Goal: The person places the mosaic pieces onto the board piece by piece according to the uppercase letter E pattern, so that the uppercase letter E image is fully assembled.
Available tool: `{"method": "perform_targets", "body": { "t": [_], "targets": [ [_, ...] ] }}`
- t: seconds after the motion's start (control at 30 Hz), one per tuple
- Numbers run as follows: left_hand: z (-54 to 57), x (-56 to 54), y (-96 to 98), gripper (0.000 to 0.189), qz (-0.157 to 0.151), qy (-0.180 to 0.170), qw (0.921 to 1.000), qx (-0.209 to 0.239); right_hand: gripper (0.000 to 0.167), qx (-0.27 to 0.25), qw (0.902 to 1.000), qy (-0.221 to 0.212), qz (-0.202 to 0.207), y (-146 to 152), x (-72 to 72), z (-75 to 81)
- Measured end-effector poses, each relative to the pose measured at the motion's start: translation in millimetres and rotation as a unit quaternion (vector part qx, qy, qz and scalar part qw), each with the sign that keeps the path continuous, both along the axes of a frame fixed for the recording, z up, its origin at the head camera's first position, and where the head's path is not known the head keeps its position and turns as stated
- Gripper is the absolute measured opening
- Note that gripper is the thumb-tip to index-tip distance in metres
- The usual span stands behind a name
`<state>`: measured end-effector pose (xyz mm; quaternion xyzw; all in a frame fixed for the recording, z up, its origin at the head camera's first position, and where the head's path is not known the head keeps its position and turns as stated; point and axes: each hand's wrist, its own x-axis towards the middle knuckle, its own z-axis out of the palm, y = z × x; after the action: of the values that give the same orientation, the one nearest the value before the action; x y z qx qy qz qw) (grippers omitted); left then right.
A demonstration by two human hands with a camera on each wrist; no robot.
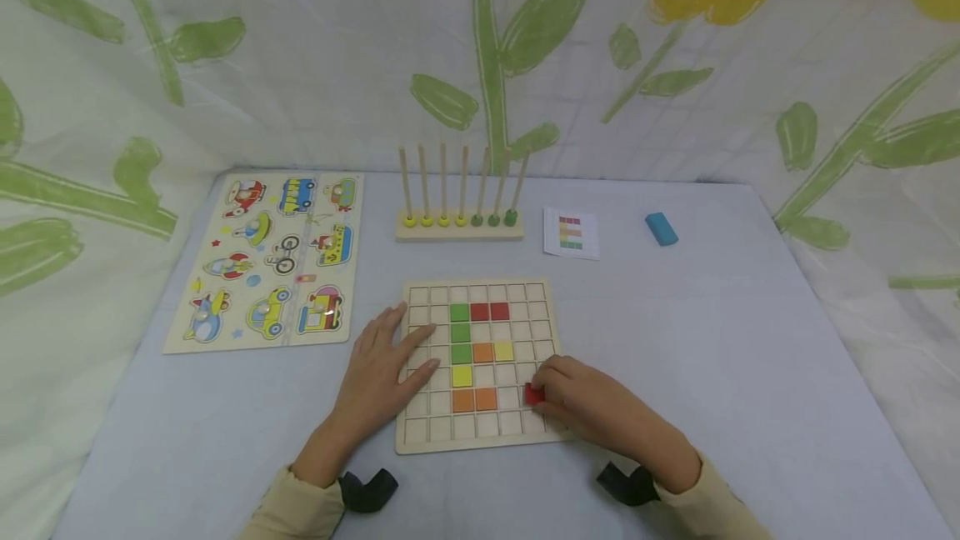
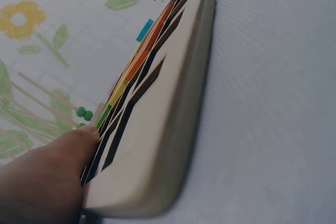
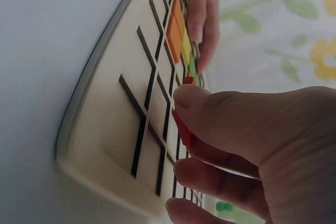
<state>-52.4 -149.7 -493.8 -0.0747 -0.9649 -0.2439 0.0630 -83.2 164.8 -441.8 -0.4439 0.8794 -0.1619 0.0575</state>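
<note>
A wooden grid board (image 1: 429, 432) lies in front of the person, with green, red, orange and yellow square tiles in some of its cells. The left hand (image 1: 381, 373) rests on the board's left side, fingers spread and fairly straight. Over the lower right cells, the right hand (image 1: 588, 402) pinches a red tile (image 1: 533, 394) between thumb and fingers. In the right wrist view the red tile (image 3: 181, 128) is tilted and partly covered by the thumb. Two orange tiles (image 1: 474, 400) sit side by side in a lower row, left of the held tile.
A puzzle board with vehicle pictures (image 1: 288, 273) lies at the left. Behind the grid board stands a wooden peg rack (image 1: 459, 232) with yellow and green beads. To its right are a printed card (image 1: 572, 233) with a coloured pattern and a blue block (image 1: 662, 228).
</note>
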Motion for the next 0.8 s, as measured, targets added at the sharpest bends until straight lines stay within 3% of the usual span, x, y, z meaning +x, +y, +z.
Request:
{"method": "perform_targets", "body": {
  "t": [0.37,0.8],
  "targets": [
    [1.2,-0.1,1.9,0.051,-0.004,0.011,0.9999,0.000,0.020,0.012,0.9995,-0.004,0.031,-23,-1.7,-1.5],
    [2.1,0.3,2.0,0.051,-0.002,0.009,1.0000,0.002,0.015,0.001,0.9979,0.046,0.045,-31,0.0,-5.7]
  ]
}}
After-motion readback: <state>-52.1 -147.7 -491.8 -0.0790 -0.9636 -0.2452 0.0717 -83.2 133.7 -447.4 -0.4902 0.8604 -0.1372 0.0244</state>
